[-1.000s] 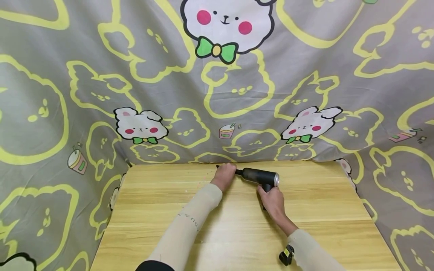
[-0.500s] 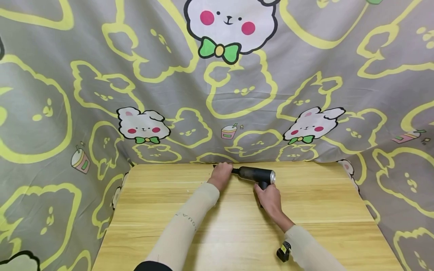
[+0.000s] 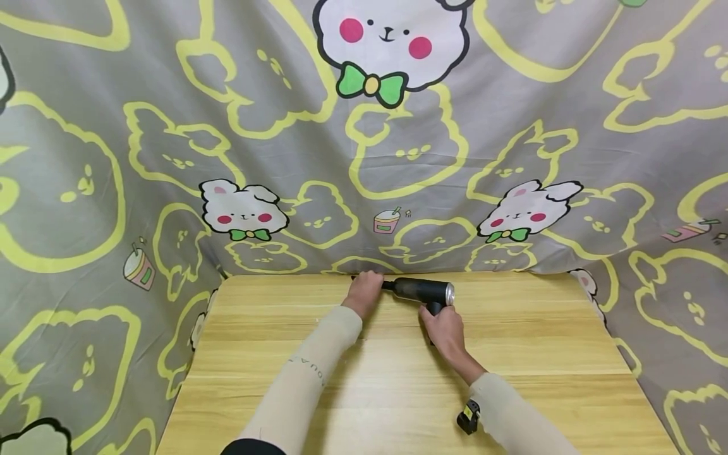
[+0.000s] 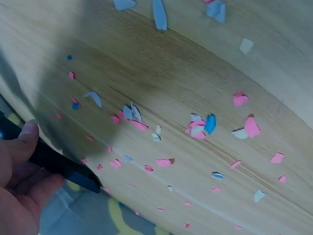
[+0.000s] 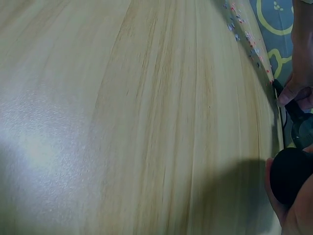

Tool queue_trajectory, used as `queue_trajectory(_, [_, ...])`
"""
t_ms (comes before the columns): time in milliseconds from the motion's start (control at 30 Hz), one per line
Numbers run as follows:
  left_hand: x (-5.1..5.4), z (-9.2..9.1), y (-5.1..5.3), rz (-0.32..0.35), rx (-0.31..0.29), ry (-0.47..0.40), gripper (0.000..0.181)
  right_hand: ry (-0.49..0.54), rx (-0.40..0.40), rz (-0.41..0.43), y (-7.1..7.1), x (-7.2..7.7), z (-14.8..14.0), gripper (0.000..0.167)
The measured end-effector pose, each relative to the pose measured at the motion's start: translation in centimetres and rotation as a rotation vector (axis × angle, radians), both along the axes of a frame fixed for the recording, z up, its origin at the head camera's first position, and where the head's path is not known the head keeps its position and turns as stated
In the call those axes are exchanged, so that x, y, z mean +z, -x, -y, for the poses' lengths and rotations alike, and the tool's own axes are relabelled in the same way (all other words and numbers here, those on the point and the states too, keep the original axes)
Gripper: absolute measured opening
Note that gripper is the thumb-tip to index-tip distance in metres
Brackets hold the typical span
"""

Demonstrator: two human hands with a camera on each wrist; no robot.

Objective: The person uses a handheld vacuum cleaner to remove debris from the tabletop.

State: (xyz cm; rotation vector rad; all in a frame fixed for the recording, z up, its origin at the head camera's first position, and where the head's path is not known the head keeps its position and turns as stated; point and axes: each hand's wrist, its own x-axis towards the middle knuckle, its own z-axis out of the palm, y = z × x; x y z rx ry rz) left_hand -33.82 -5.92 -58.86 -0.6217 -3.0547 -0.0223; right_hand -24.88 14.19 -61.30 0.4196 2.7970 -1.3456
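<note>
A black handheld vacuum point(image 3: 423, 290) with a silver end lies across the far edge of the wooden table, its narrow nozzle point(image 4: 73, 175) pointing left. My left hand point(image 3: 365, 294) grips the nozzle, fingers and thumb around it in the left wrist view. My right hand point(image 3: 445, 328) holds the vacuum's handle point(image 5: 291, 174). Small pink, blue and pale scraps point(image 4: 164, 162) are scattered on the tabletop beside the nozzle tip; in the right wrist view they run along the far edge.
The wooden table point(image 3: 398, 392) meets a grey curtain point(image 3: 318, 158) with yellow outlines and rabbit prints at its back and sides. A small black and yellow device point(image 3: 469, 417) sits at the right wrist's sleeve.
Both hands and the vacuum have moved a little to the left along the far edge, grips unchanged. The head view has shifted slightly.
</note>
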Motion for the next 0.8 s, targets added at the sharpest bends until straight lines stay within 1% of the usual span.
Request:
queue_trajectory(100, [-0.1,0.2,0.0,-0.002,0.004,-0.005,0.011,0.005,0.000,-0.006,0.1,0.1,0.2,0.041])
queue_trajectory(333, [-0.2,0.8,0.2,-0.034,0.004,-0.018,0.011,0.001,0.006,-0.005,0.2,0.1,0.8,0.043])
queue_trajectory(433, [-0.4,1.2,0.2,-0.032,0.004,-0.009,0.011,-0.003,0.002,-0.011,0.3,0.1,1.1,0.045])
queue_trajectory(633, [-0.7,2.0,0.3,-0.042,0.010,-0.027,0.012,-0.015,0.003,-0.029,0.5,-0.1,1.8,0.046])
queue_trajectory(800, [-0.8,2.7,0.4,-0.025,0.021,-0.019,0.013,-0.024,0.013,-0.024,0.8,-0.2,2.4,0.049])
